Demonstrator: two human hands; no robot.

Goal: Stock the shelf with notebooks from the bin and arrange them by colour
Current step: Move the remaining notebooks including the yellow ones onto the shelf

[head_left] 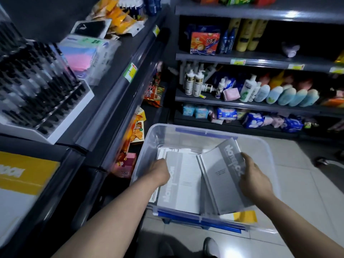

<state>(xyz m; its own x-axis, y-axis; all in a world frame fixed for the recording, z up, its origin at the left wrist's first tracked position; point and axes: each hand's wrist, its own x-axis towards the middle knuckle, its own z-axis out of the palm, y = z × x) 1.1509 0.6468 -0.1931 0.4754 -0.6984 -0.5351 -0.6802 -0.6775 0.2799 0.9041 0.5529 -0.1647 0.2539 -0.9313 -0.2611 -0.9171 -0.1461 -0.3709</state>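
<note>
Inside the clear bin [160, 135], the right hand [255, 180] clasps a tilted grey notebook [221, 175] to lift it; beside that grip, the left hand [161, 171] pins another grey notebook [178, 185] flat

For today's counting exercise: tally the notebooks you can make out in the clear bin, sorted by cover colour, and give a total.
Grey notebooks: 2, one under the left hand, one tilted in the right hand.
Yellow notebooks: 1, partly hidden at the bin's near edge.
Total: 3 clearly distinguishable; more lie underneath.
</note>
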